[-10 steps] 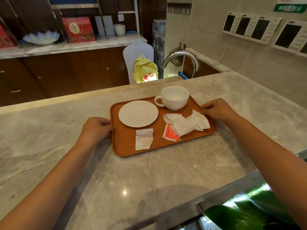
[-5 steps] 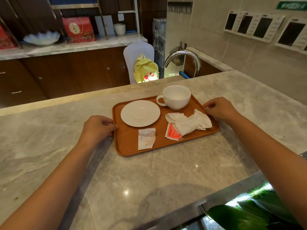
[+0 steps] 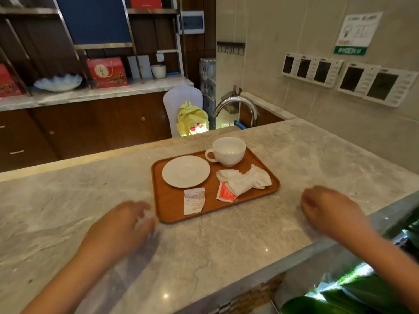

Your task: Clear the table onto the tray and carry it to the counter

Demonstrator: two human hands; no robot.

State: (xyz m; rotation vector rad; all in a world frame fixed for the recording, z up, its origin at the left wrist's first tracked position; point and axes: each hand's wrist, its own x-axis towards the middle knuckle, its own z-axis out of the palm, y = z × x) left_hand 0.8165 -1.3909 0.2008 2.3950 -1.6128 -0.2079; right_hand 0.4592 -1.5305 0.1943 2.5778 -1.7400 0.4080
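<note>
- Nearest the camera, both bare forearms reach in over the pale marble surface [image 3: 226, 241], and green leaves [image 3: 353, 298] show below its right-hand edge.
- The left hand [image 3: 122, 227] is motion-blurred, fingers spread loosely, grip released and holding nothing; it sits just beside the near-left corner of the tray, and the blur hides whether it touches.
- The right hand [image 3: 328, 211] is loosely curled, also blurred, grasping nothing, apart from the tray's right end.
- The orange-brown tray [image 3: 170, 205] lies flat on the surface between the two hands, a little beyond them.
- On the tray's near edge there's a small paper receipt [image 3: 194, 201]; right of it a red sachet [image 3: 225, 193] is tucked partly under a crumpled white napkin [image 3: 243, 180].
- Further back on the tray: an empty white saucer [image 3: 186, 171] at left, and a white cup [image 3: 229, 151] at the far right corner, handle pointing left.
- Beyond the surface, a curved chrome tap [image 3: 238, 105], a yellow backpack [image 3: 192, 117] against a white chair, and a back shelf with a red box [image 3: 107, 72].
</note>
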